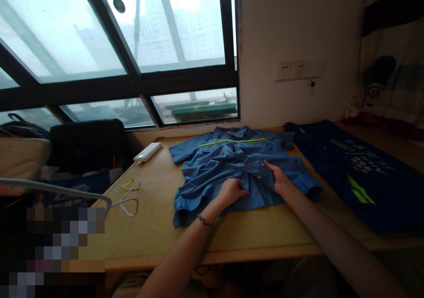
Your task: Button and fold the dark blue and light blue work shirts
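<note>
Blue shirt (243,165): lies spread and wrinkled beneath the fingers of both hands, collar on the far side. Window (198,28): beyond the fingers and to their left; cut off at the top and left, the view through it washed out. Desk (149,234): extends under the shirt and to both sides of the fingers; a block of coarse squares obscures the area at the lower left. Dark blue garment (331,179): to the right of the fingers, on the desk; its right end is cut off and its pale lettering cannot be read.

Left hand (232,190): fingers curled at the near part of the shirt; whether they pinch cloth cannot be told. Right hand (278,179): at the front opening, one digit laid along the cloth; the remaining fingers are hidden, so grip cannot be confirmed. Power bank (147,152): left of the fingers, well apart, with a white cable attached. Bracelet (204,221): on the left wrist, behind the fingers; bead detail indistinct. Pale specks between the hands: too small to identify.
</note>
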Motion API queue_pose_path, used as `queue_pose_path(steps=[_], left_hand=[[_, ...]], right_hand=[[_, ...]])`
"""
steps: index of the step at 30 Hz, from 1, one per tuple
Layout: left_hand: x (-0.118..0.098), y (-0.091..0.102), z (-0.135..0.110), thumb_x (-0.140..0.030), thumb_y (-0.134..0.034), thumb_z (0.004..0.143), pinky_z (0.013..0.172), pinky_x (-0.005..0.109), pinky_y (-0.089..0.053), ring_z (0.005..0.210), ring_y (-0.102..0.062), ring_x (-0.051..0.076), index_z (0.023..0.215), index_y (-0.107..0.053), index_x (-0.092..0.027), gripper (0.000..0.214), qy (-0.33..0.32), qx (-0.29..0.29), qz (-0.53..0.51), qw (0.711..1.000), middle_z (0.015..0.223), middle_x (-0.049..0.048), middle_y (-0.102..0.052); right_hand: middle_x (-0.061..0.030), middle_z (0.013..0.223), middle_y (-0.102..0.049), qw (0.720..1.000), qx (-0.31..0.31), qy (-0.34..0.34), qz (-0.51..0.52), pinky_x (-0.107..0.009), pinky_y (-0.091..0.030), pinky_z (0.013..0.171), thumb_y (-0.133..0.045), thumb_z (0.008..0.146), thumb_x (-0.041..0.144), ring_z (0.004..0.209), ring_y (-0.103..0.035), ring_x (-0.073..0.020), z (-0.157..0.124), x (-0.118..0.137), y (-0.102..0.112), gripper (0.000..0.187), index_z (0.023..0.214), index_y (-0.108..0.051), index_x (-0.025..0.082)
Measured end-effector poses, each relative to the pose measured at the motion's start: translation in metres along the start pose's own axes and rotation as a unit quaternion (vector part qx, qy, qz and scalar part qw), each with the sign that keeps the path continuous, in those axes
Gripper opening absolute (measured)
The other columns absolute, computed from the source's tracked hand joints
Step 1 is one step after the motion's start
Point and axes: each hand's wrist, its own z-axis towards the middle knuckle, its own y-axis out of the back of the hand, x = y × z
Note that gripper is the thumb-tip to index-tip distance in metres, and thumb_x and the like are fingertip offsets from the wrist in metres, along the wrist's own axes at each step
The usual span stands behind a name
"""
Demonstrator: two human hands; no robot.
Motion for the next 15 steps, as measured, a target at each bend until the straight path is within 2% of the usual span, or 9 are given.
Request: queue_pose_path(steps=[4, 8, 12, 15], left_hand=[[0.003, -0.005, 0.003, -0.038, -0.063, 0.066, 0.050, 0.021, -0.038, 0.050, -0.055, 0.012, 0.065, -0.062, -0.013, 0.026, 0.031, 0.040, -0.154, 0.987, 0.056, 0.0012, -0.061], [0.002, -0.005, 0.007, -0.028, -0.065, 0.067, 0.049, 0.021, -0.045, 0.052, -0.059, 0.012, 0.063, -0.060, -0.010, 0.019, 0.102, 0.075, -0.361, 0.924, 0.060, 0.0048, -0.064], [-0.002, 0.002, 0.006, -0.021, -0.069, 0.065, 0.056, 0.022, -0.050, 0.060, -0.063, 0.013, 0.069, -0.061, -0.009, 0.015, 0.169, 0.052, -0.469, 0.865, 0.067, 0.0082, -0.067], [-0.002, 0.005, 0.003, -0.018, -0.069, 0.064, 0.060, 0.022, -0.052, 0.064, -0.065, 0.015, 0.071, -0.061, -0.008, 0.015, 0.164, 0.040, -0.532, 0.829, 0.072, 0.0097, -0.067]], right_hand=[[-0.0042, 0.062, -0.066, 0.999, -0.034, -0.006, -0.016, -0.030, -0.054, 0.067, -0.049, 0.083, 0.027, 0.066, -0.065, -0.0177, -0.001, 0.002, -0.002, 0.019, 0.079, -0.063, 0.015], [-0.0024, 0.058, -0.064, 0.997, -0.073, 0.009, -0.024, -0.028, -0.051, 0.063, -0.053, 0.080, 0.026, 0.060, -0.062, -0.0162, 0.001, 0.000, -0.002, 0.016, 0.072, -0.063, 0.016], [0.0014, 0.050, -0.056, 0.993, -0.028, 0.085, -0.075, -0.024, -0.045, 0.056, -0.060, 0.074, 0.026, 0.050, -0.053, -0.0111, 0.003, -0.005, 0.000, 0.018, 0.059, -0.060, 0.017], [0.0048, 0.041, -0.046, 0.977, -0.006, 0.138, -0.161, -0.021, -0.036, 0.048, -0.066, 0.069, 0.034, 0.040, -0.040, -0.0063, 0.002, -0.010, -0.001, 0.030, 0.048, -0.054, 0.016]])
